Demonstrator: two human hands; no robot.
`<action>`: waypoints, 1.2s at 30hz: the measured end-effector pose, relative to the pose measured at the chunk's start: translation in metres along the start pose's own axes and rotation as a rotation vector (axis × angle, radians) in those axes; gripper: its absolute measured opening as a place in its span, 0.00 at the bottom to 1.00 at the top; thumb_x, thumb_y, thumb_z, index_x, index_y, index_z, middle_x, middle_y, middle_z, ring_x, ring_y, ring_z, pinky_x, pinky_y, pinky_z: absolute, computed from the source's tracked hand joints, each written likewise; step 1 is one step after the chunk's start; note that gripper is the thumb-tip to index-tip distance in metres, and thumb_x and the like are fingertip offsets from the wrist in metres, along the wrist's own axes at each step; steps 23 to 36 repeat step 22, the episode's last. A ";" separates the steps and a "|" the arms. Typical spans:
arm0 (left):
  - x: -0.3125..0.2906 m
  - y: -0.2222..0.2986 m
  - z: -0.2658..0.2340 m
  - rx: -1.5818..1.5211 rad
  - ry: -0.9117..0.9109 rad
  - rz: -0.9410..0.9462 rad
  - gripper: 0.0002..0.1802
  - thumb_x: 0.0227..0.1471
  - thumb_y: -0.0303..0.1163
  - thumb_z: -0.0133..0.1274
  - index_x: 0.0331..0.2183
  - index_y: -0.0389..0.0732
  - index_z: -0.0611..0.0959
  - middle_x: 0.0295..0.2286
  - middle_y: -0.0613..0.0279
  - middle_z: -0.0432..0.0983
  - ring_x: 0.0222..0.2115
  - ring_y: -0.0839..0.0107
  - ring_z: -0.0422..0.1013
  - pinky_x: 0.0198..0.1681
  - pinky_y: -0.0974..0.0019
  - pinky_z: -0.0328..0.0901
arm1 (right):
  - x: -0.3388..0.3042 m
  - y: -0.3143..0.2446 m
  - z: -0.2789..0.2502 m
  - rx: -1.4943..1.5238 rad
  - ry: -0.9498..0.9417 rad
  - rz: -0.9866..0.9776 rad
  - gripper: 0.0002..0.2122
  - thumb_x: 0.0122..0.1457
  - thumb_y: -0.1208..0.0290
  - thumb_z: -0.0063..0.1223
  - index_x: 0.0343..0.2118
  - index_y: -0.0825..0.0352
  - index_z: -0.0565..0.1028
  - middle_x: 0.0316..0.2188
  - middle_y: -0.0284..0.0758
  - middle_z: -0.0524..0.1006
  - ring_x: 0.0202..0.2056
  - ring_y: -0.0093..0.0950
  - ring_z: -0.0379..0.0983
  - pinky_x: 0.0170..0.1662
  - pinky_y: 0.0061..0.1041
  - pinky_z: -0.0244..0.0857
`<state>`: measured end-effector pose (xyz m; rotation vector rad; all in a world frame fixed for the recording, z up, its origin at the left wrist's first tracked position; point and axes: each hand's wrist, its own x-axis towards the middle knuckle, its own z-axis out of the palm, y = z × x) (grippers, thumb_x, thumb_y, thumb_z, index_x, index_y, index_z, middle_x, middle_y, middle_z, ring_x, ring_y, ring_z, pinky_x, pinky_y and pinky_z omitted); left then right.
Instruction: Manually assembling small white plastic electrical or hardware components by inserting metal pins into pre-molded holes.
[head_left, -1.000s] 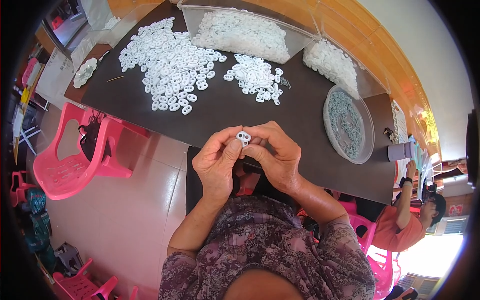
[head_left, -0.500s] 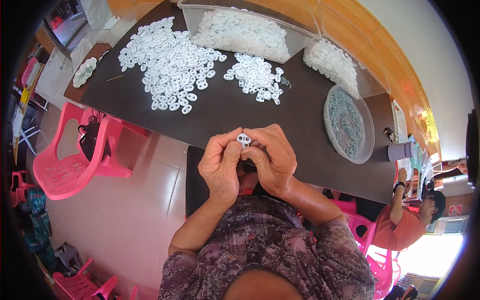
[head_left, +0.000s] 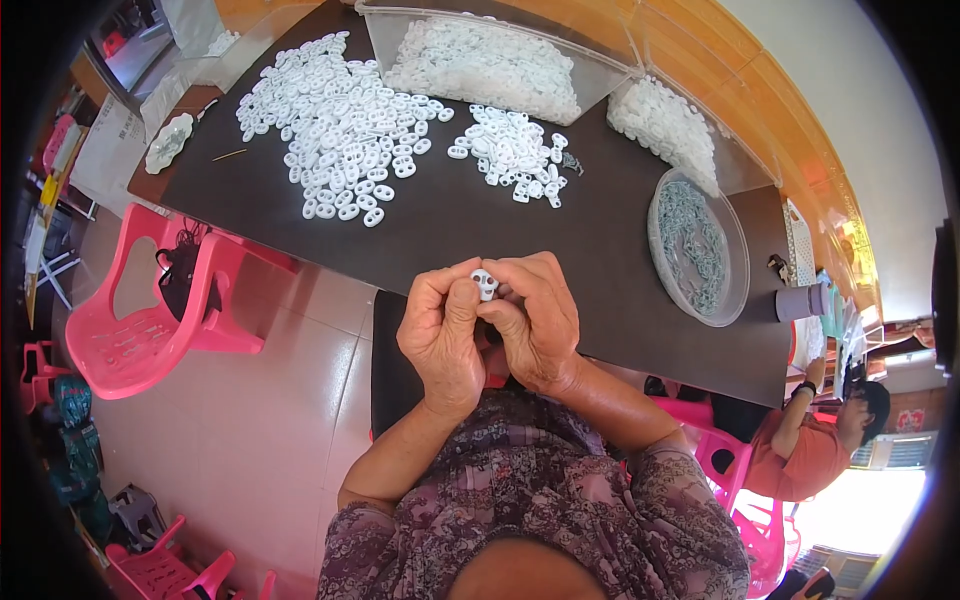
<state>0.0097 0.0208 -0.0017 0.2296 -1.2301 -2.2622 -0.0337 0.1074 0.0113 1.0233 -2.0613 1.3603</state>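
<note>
Between my fingertips, just off the table's near edge, is a small white plastic piece [head_left: 484,284] with dark holes. My left hand [head_left: 443,335] pinches its left side between thumb and fingers. My right hand [head_left: 536,318] is closed on its right side, thumb below and index finger above. Part of the piece is covered by my fingers. Beyond my hands on the dark table [head_left: 590,235] lie a small heap of white holed pieces [head_left: 510,150] and, to its left, a larger spread of white oval two-hole pieces [head_left: 350,140].
A clear round tub [head_left: 740,265] of small grey-green metal parts stands at right. Clear bins [head_left: 480,68] of white pieces line the back. A grey cup [head_left: 800,303] is near the right edge. Pink chairs [head_left: 150,310] stand left; a person [head_left: 800,445] sits at right.
The white piece has turned slightly between my fingers. My right hand has shifted a little left, toward my left hand. The person at right has lowered an arm.
</note>
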 end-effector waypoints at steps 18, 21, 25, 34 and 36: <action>-0.006 -0.008 0.002 0.102 -0.021 0.136 0.09 0.58 0.30 0.44 0.33 0.34 0.75 0.26 0.70 0.64 0.28 0.84 0.59 0.33 0.78 0.57 | -0.006 0.007 0.009 0.018 0.112 -0.092 0.11 0.49 0.78 0.56 0.36 0.71 0.71 0.28 0.40 0.73 0.27 0.34 0.68 0.29 0.27 0.64; -0.006 -0.011 0.002 0.113 -0.042 0.186 0.09 0.58 0.31 0.44 0.34 0.34 0.74 0.26 0.69 0.64 0.28 0.83 0.59 0.34 0.78 0.57 | -0.006 0.008 0.009 0.010 0.112 -0.104 0.10 0.50 0.77 0.55 0.36 0.71 0.71 0.28 0.41 0.73 0.27 0.34 0.68 0.29 0.27 0.64; -0.007 -0.012 0.002 0.114 -0.040 0.188 0.09 0.58 0.31 0.44 0.34 0.34 0.74 0.26 0.69 0.64 0.28 0.83 0.59 0.34 0.77 0.57 | -0.006 0.008 0.009 0.010 0.113 -0.103 0.10 0.50 0.77 0.55 0.36 0.71 0.71 0.28 0.41 0.73 0.27 0.34 0.68 0.29 0.27 0.64; -0.007 -0.012 0.002 0.114 -0.040 0.188 0.09 0.58 0.31 0.44 0.34 0.34 0.74 0.26 0.69 0.64 0.28 0.83 0.59 0.34 0.77 0.57 | -0.006 0.008 0.009 0.010 0.113 -0.103 0.10 0.50 0.77 0.55 0.36 0.71 0.71 0.28 0.41 0.73 0.27 0.34 0.68 0.29 0.27 0.64; -0.007 -0.012 0.002 0.114 -0.040 0.188 0.09 0.58 0.31 0.44 0.34 0.34 0.74 0.26 0.69 0.64 0.28 0.83 0.59 0.34 0.77 0.57 | -0.006 0.008 0.009 0.010 0.113 -0.103 0.10 0.50 0.77 0.55 0.36 0.71 0.71 0.28 0.41 0.73 0.27 0.34 0.68 0.29 0.27 0.64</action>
